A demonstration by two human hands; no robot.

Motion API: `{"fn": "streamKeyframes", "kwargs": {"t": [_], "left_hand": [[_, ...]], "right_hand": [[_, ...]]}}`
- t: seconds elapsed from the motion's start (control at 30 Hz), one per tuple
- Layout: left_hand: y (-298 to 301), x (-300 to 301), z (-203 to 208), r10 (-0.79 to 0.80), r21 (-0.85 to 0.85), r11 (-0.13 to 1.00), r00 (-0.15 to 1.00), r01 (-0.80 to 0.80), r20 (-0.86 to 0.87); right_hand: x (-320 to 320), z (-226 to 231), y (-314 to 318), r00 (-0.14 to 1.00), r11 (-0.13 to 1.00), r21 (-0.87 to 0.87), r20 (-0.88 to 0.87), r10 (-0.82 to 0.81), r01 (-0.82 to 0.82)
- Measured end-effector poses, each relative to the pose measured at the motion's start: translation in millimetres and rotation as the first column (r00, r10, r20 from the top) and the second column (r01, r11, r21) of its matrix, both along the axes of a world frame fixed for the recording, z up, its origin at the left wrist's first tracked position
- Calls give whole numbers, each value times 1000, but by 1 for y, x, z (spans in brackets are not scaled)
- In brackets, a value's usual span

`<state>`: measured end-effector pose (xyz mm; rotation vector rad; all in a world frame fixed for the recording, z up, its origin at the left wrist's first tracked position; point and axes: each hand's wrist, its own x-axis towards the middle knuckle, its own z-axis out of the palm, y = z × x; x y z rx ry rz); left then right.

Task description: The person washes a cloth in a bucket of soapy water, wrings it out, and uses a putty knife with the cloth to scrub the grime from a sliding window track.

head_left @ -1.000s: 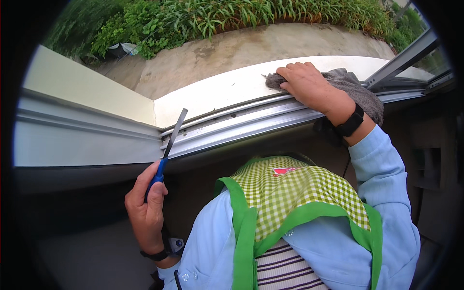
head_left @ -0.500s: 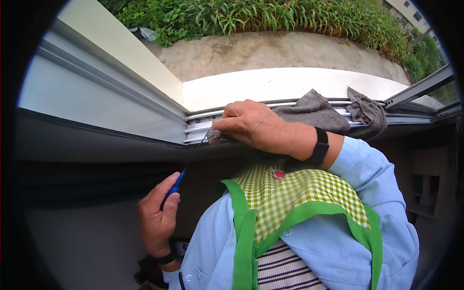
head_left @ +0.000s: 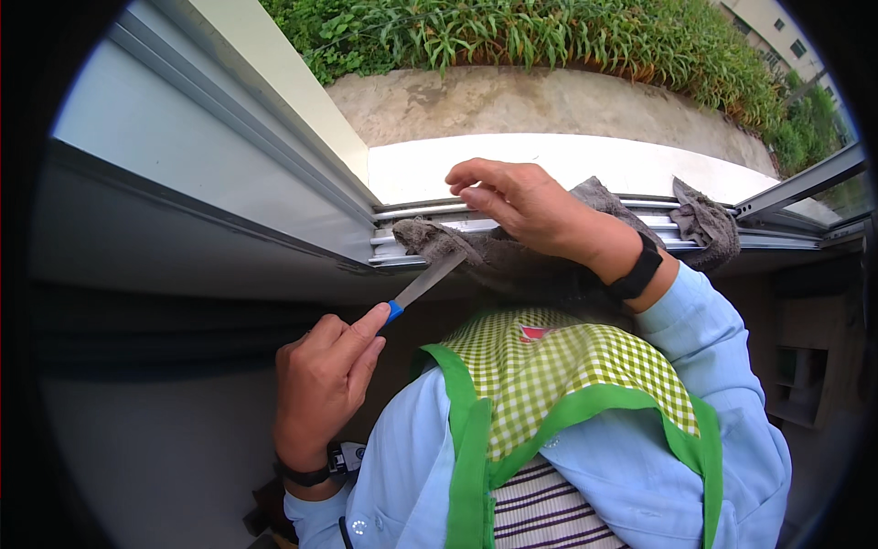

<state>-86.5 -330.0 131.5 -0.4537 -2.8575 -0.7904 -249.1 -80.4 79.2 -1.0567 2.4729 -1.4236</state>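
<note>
My left hand (head_left: 322,380) is closed round the blue handle of a putty knife (head_left: 428,282). Its flat metal blade points up and right, the tip meeting a crumpled grey cloth (head_left: 526,265). This cloth lies along the metal tracks of a sliding window (head_left: 389,249), one end bunched near the left corner and part hanging over the inner edge. Just above the cloth, my right hand (head_left: 526,203) has its fingers loosely extended, with nothing in them. A second bunched portion of grey cloth (head_left: 704,224) rests farther right on the tracks; whether it joins the first is hidden.
A tall window frame (head_left: 229,128) rises at the left, and a sliding sash (head_left: 805,178) stands at the right. Beyond the tracks run a white outer sill (head_left: 585,156), a concrete strip (head_left: 549,101) and green plants (head_left: 512,37). A shelf unit (head_left: 800,375) is at the lower right.
My right hand has let go of the cloth's end and lifted away to the right. The putty knife has tilted lower and turned, showing its blade's flat side. The view has shifted slightly.
</note>
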Motion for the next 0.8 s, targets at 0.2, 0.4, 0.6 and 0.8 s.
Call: {"fn": "streamKeyframes", "kwargs": {"t": [0.2, 0.4, 0.6, 0.8], "left_hand": [[3, -5, 13, -7, -215, 977, 1000, 2, -23], [13, -16, 18, 1, -306, 952, 1000, 1, 5], [16, -22, 34, -27, -474, 880, 999, 40, 33], [25, -25, 45, -83, -663, 744, 996, 85, 35]], "right_hand": [[56, 2, 64, 816, 965, 253, -572, 89, 72], [93, -62, 101, 663, 883, 342, -747, 49, 320], [88, -41, 101, 665, 894, 251, -743, -68, 371], [74, 9, 91, 847, 955, -37, -452, -278, 294]]}}
